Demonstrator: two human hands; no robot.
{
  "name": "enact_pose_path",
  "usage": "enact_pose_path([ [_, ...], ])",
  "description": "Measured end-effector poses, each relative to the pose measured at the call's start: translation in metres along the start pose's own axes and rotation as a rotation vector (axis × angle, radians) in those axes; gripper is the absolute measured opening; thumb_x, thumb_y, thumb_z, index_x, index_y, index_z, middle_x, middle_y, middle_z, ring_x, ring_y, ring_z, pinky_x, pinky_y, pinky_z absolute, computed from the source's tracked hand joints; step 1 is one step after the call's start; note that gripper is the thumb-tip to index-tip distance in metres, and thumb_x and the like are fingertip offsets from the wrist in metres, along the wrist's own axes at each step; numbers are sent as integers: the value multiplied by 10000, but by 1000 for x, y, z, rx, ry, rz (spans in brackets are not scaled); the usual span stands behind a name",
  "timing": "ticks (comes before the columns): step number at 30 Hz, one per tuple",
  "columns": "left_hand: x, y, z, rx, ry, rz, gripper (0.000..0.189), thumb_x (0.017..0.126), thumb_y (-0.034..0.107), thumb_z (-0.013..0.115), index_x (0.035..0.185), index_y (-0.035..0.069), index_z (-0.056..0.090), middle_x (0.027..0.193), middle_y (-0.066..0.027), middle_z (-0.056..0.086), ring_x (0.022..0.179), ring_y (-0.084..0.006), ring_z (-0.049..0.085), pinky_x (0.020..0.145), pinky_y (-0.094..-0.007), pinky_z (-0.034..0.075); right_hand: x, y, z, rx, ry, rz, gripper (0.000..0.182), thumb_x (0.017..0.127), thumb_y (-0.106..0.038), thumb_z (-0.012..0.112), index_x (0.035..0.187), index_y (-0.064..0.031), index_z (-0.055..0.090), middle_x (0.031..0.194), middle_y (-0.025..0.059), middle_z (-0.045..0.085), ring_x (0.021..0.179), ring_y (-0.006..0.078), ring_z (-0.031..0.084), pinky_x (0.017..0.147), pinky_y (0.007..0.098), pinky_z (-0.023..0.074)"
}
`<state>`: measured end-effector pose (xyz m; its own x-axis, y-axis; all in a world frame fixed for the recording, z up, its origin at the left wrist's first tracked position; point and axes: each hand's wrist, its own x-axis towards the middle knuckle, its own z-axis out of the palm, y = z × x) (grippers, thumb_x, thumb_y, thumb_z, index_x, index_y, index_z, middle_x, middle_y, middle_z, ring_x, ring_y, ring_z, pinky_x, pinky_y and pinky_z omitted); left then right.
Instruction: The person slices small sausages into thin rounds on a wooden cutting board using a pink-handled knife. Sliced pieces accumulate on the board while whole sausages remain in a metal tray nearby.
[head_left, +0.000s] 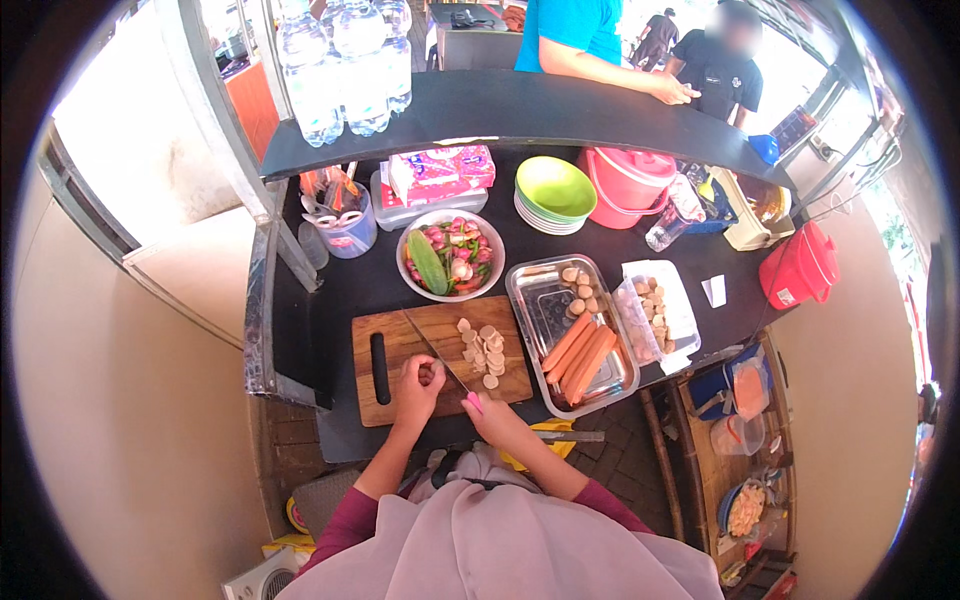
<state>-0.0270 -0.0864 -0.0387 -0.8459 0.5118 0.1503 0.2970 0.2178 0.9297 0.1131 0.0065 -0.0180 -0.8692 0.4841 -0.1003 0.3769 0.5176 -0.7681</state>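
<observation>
My right hand (495, 420) grips the pink handle of a kitchen knife (436, 348). The blade slants up and left across a wooden cutting board (450, 406). Left of the blade, my left hand (417, 382) curls its fingers around a small brown ball, apparently a meatball (427, 370), mostly hidden by the fingers. Round meatball slices (487, 351) lie in a loose pile on the board's right half. Beside the board, a steel tray (553, 399) holds several sausages (581, 358) and whole meatballs (579, 289). More meatballs fill a clear plastic container (684, 330) to its right.
Behind the board stands a bowl (403, 271) of shallots, chillies and a cucumber (427, 262). Green bowls (555, 187), a pink lidded bucket (622, 187) and a utensil tub (352, 232) line the back. Water bottles (352, 67) stand on the raised shelf (480, 105); people are beyond it.
</observation>
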Motion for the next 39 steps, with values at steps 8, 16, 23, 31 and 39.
enact_pose_path([
  [8,0,3,-2,-2,-34,7,200,821,89,646,977,13,546,902,-80,533,710,-127,561,608,-243,487,-42,5,-7,-24,12,62,308,917,-277,533,857,21,488,720,293,584,724,479,572,579,529,452],
  [16,0,4,-1,-19,3,18,201,815,103,651,976,34,554,890,-56,551,703,-114,570,628,-234,485,-38,12,-18,13,57,131,341,924,-323,506,890,15,497,775,296,596,783,481,573,630,543,451],
  [23,1,4,-1,5,-8,-13,210,804,81,651,975,16,547,887,-71,533,669,-113,552,599,-238,477,-42,-2,-21,62,-10,97,313,911,-308,539,870,-1,497,753,290,592,772,473,577,607,515,456],
  [31,3,3,-1,-24,-5,-27,175,817,96,646,944,16,556,865,-54,557,674,-102,556,608,-233,470,-43,-6,-24,58,-7,79,303,912,-285,541,849,5,481,740,296,587,766,477,573,590,522,453],
  [39,2,7,-3,-7,-25,-29,170,819,105,653,941,23,567,867,-51,562,685,-106,561,610,-238,473,-30,-7,-22,108,-1,-12,299,914,-277,535,860,16,517,757,293,590,755,469,578,597,511,455],
])
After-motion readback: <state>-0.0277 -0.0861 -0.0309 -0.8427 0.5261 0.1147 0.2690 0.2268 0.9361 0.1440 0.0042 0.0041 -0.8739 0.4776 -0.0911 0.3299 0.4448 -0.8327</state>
